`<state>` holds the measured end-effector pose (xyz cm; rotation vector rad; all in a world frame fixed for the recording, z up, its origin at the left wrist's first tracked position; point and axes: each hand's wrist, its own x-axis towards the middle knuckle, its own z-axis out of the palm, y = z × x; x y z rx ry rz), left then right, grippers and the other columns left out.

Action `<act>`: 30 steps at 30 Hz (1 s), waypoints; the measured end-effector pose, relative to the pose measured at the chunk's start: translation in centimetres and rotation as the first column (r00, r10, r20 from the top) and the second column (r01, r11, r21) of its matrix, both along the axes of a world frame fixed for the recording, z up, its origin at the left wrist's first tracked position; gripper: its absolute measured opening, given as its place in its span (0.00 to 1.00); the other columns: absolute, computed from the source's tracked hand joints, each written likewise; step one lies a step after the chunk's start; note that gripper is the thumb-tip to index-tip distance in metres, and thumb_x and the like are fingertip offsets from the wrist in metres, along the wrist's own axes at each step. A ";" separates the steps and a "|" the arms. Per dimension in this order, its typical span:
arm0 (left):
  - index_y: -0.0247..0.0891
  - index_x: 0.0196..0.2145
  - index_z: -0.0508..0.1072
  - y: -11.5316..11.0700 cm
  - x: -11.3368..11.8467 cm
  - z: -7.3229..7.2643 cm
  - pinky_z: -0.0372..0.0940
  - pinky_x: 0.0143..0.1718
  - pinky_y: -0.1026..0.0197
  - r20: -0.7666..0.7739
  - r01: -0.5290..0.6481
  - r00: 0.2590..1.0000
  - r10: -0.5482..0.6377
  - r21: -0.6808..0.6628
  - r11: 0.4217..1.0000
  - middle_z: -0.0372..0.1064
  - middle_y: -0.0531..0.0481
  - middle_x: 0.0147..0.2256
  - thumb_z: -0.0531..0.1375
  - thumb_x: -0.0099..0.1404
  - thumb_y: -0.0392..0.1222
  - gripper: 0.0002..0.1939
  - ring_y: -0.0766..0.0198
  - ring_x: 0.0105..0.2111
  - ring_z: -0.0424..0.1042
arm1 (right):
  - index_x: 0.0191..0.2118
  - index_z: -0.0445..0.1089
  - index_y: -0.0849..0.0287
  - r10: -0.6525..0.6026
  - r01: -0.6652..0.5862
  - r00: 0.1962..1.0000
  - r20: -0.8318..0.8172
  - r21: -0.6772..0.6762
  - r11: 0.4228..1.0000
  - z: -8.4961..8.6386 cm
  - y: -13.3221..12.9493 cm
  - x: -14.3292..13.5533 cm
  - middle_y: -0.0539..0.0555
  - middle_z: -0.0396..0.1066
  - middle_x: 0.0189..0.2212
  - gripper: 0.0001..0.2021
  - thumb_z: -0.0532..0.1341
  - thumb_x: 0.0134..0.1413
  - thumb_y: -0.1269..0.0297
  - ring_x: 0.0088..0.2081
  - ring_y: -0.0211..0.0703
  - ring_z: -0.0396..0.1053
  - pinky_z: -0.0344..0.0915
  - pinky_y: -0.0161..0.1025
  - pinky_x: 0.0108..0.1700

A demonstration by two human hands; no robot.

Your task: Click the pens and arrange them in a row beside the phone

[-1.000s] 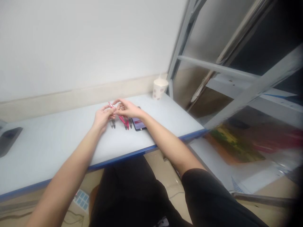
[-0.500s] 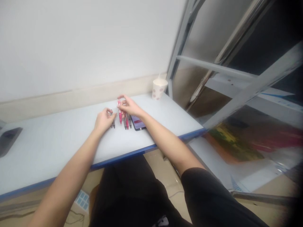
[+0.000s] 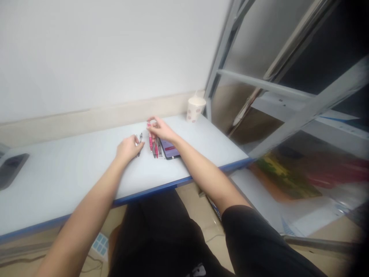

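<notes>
Well inside blue edge (image 3: 152, 192): left hand (image 3: 128, 147) round dark pens (image 3: 141, 137), right hand (image 3: 160, 129) pinch-tight on red pen (image 3: 150, 142)

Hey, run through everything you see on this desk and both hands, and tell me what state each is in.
Right hand: pinching a red pen
Left hand: curled at the dark pens; grip unclear
Pens beside the tablet: lying side by side
Tablet: screen lit, partly covered
Phone: flat, screen dark
Cup: upright, contents unclear
</notes>
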<state>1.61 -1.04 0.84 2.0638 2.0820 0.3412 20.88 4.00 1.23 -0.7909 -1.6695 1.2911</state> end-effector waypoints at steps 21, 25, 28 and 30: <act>0.44 0.23 0.67 0.4 -0.5 -0.2 0.60 0.32 0.56 0.161 0.104 0.980 -0.118 0.093 0.990 0.74 0.47 0.23 0.59 0.63 0.48 0.12 0.53 0.29 0.74 | 0.53 0.61 0.56 -0.038 0.028 0.988 0.152 0.068 0.997 0.3 -1.0 -0.5 0.40 0.66 0.21 0.10 0.58 0.69 0.69 0.16 0.35 0.66 0.64 0.31 0.19; 0.44 0.22 0.66 0.4 -0.6 -0.1 0.60 0.32 0.57 0.214 0.072 0.971 -0.106 0.160 0.984 0.73 0.48 0.23 0.59 0.62 0.47 0.13 0.55 0.28 0.73 | 0.53 0.62 0.56 -0.032 0.024 0.989 0.142 0.056 0.998 0.1 -0.7 -0.5 0.40 0.66 0.22 0.10 0.58 0.69 0.71 0.17 0.34 0.66 0.65 0.31 0.20; 0.43 0.22 0.66 0.5 -0.5 -0.2 0.60 0.32 0.57 0.304 0.050 0.947 -0.109 0.197 0.979 0.71 0.50 0.22 0.58 0.62 0.48 0.13 0.57 0.26 0.71 | 0.51 0.63 0.57 -0.058 0.047 0.987 0.148 0.079 0.996 -0.1 -0.5 -0.5 0.41 0.67 0.23 0.08 0.58 0.69 0.69 0.19 0.35 0.68 0.66 0.32 0.21; 0.43 0.22 0.66 0.5 -0.5 -0.4 0.60 0.32 0.57 0.366 0.048 0.922 -0.130 0.226 0.973 0.70 0.51 0.22 0.58 0.62 0.49 0.13 0.58 0.25 0.70 | 0.53 0.63 0.57 -0.074 0.060 0.985 0.158 0.091 0.994 0.0 -0.5 -0.5 0.41 0.66 0.23 0.11 0.59 0.68 0.68 0.19 0.36 0.67 0.66 0.32 0.22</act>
